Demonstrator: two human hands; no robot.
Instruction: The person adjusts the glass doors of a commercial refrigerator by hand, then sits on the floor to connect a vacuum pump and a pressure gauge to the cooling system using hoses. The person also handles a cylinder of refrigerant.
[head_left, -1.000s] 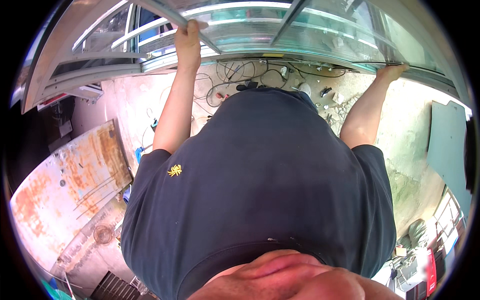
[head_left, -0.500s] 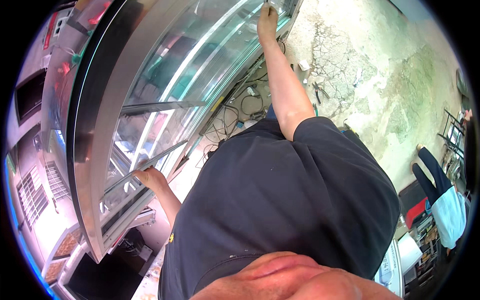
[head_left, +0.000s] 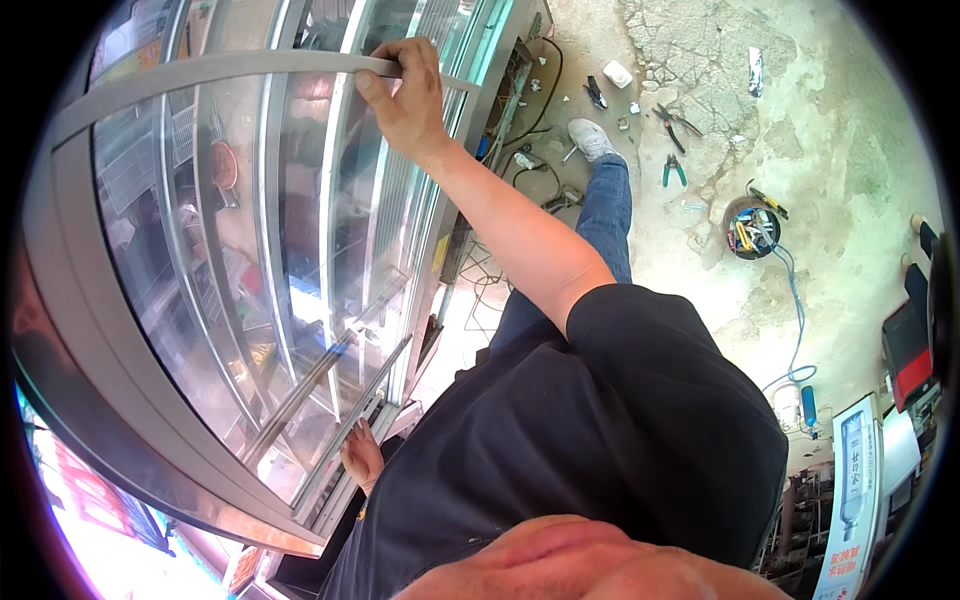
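The glass cabinet (head_left: 75, 240) stands in front of the person, and a grey metal rail (head_left: 250, 66) crosses its far end, over the glass. The right hand (head_left: 410, 95) has its grip clamped on this rail, with the thumb on one side and the fingers on the other. The left hand (head_left: 362, 455) is at the near end of the glass cabinet, beside its lower frame; I cannot tell if this grip is closed on the frame or only resting there.

To handle the rail well, I judge that both hands should work evenly, so that the frame does not twist. The force should go on the metal, not on the glass, and the fingertips should avoid any gap between frame parts.

Counted, there is one rail in the right hand. On the floor to the right of the glass cabinet I count three plier-like tools: one black cutter (head_left: 596, 92), one pair of spread pliers (head_left: 676, 128) and one green-handled pair (head_left: 674, 171). Farther right of the cabinet are one round tool container (head_left: 738, 240) and one blue hose (head_left: 800, 300). I do not count the loose scraps, which are too small.
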